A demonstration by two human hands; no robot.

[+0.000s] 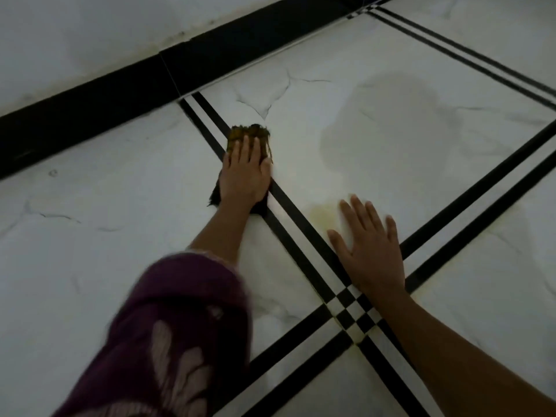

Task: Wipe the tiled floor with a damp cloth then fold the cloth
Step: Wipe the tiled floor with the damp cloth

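Note:
A dark cloth with a yellow-green end lies on the white marble-look tiled floor, across a black double stripe. My left hand lies flat on top of the cloth, fingers together, pressing it down; most of the cloth is hidden beneath the palm. My right hand rests flat on the floor with fingers spread, to the right of the stripes, holding nothing. A purple sleeve covers my left forearm.
A black skirting band runs along the base of the wall at the top left. Black double stripes cross in a checkered junction. A damp patch darkens the tile to the right; a faint yellowish stain sits by my right hand.

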